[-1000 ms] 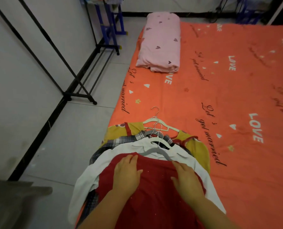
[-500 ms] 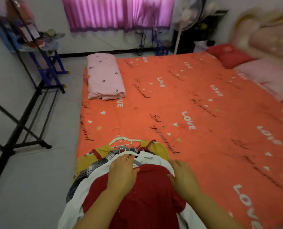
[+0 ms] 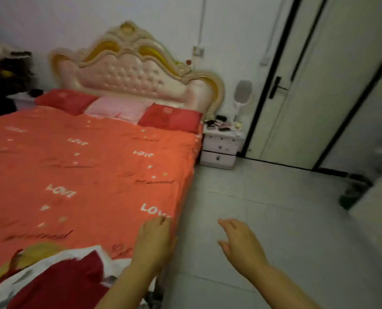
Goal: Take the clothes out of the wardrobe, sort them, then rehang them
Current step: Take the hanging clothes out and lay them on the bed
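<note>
A pile of clothes lies at the near corner of the orange bed (image 3: 85, 175): a dark red garment (image 3: 58, 284) on top, a white one (image 3: 29, 273) under it, a yellow one (image 3: 40, 250) beneath. Its hangers are out of view. My left hand (image 3: 154, 239) hovers over the bed's right edge, just right of the pile, fingers loosely curled and holding nothing. My right hand (image 3: 241, 244) is out over the floor, fingers apart and empty. The frame is blurred by motion.
A padded pink headboard (image 3: 132, 70) and red and pink pillows (image 3: 170, 117) stand at the far end. A white nightstand (image 3: 221, 148) with small items sits right of the bed. White doors (image 3: 319, 85) fill the right wall. Pale tiled floor (image 3: 263, 208) stretches right of the bed.
Both hands have lifted off the red garment and moved right. My view has swung right, from the foot of the bed and the clothes rack to the headboard and doors.
</note>
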Demonstrator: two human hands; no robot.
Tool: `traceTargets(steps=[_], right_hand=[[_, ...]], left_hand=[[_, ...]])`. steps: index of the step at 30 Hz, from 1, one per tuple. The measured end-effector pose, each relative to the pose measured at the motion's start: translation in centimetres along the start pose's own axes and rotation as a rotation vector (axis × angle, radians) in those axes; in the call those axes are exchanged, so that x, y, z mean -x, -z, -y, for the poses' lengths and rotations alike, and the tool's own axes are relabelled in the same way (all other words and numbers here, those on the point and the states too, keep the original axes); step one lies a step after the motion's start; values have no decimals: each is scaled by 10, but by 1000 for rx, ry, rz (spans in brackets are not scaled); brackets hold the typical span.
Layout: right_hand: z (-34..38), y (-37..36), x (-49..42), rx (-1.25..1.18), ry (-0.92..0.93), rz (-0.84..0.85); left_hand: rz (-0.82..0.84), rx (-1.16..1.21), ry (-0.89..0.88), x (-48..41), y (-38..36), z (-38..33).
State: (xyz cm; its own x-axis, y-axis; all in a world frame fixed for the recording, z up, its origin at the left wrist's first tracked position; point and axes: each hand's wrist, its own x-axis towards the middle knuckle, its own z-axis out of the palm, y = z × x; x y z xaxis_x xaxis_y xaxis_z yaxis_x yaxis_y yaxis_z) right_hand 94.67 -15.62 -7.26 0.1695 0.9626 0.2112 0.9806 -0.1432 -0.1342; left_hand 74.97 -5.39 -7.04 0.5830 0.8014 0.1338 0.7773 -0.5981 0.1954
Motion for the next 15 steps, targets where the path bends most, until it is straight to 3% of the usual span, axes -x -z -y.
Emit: traceTargets(steps=[5,9,15], right_hand=[[-114,68,118,-8,-366,-132],[-190,116,236,31,-635,-265],[-286,181,429,201,-1037,-258]], left_hand=[[123,79,-321,-19,4,-177],[109,106,-610,-5,-9,-326],[112,214,-1005,61,-29,-543]])
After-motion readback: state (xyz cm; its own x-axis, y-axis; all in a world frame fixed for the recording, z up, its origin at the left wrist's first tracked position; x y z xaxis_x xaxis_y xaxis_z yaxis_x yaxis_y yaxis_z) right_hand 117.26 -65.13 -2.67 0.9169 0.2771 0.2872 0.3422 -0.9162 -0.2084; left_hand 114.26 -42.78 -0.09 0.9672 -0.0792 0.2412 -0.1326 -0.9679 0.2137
